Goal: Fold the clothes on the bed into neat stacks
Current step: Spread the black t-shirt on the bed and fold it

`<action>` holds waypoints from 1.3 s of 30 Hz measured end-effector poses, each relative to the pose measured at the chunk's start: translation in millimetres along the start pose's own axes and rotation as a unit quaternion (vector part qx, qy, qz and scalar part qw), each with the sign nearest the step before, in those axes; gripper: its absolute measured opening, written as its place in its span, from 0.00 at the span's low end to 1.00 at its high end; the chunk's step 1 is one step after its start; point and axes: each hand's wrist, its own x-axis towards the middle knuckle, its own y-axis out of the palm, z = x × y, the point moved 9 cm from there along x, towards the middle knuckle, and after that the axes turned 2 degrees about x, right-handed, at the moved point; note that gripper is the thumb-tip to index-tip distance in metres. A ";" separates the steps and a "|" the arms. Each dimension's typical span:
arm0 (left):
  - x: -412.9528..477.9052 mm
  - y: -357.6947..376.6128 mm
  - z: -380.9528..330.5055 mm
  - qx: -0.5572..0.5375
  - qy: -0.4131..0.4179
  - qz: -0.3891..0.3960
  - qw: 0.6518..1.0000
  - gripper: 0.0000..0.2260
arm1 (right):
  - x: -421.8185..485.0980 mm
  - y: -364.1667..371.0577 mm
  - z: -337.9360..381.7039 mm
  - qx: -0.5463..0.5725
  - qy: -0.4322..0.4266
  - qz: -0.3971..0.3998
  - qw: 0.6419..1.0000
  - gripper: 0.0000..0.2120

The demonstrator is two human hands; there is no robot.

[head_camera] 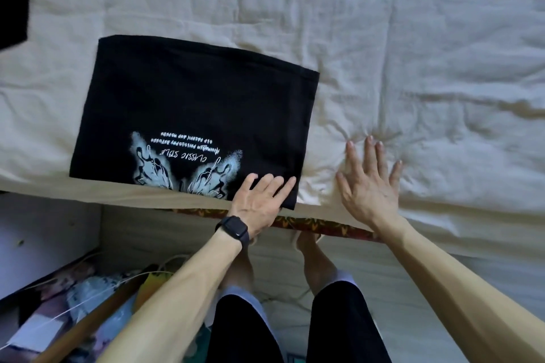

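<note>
A black T-shirt (194, 109), folded into a rectangle with a pale blue print and white lettering near its front edge, lies flat on the cream bed sheet (413, 53). My left hand (259, 200), with a dark watch on the wrist, rests flat on the shirt's near right corner, fingers together and extended. My right hand (371, 183) presses palm-down on the bare sheet just right of the shirt, fingers spread, holding nothing. Another black garment (13, 19) pokes in at the far left edge of the bed.
The bed's front edge (324, 225) shows a patterned red and yellow trim below my hands. On the floor at lower left lies clutter: papers, cables and a wooden stick (88, 324). My legs in black shorts stand against the bed.
</note>
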 end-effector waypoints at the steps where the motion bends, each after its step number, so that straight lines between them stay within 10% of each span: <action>1: -2.9 -14.7 1.6 -0.039 -0.012 -0.056 0.998 0.22 | -1.5 -2.8 0.8 0.000 -0.002 0.009 1.000 0.33; 7: -48.3 -45.9 65.5 -0.332 -0.381 -0.125 0.854 0.09 | -4.1 -54.4 23.0 0.134 0.002 -0.032 0.990 0.29; 12: -79.1 -64.4 84.4 -0.435 -0.522 -0.187 0.709 0.12 | 14.5 -76.2 69.1 0.424 0.063 0.027 0.903 0.28; 17: -72.0 -88.8 73.8 -0.427 -0.483 -0.174 0.745 0.06 | 44.2 -72.2 120.1 0.561 0.111 0.152 0.806 0.33; 21: -68.4 -94.5 65.3 -0.422 -0.464 -0.173 0.759 0.07 | 80.2 -76.8 136.2 0.579 0.105 0.119 0.800 0.07; 25: -73.4 -88.2 66.1 -0.438 -0.467 -0.175 0.747 0.06 | 101.8 -79.1 124.5 0.570 0.126 0.058 0.810 0.10; 39: -136.2 -50.8 146.6 -0.508 -0.583 -0.192 0.605 0.02 | 107.8 -100.1 214.2 0.534 0.053 -0.027 0.843 0.11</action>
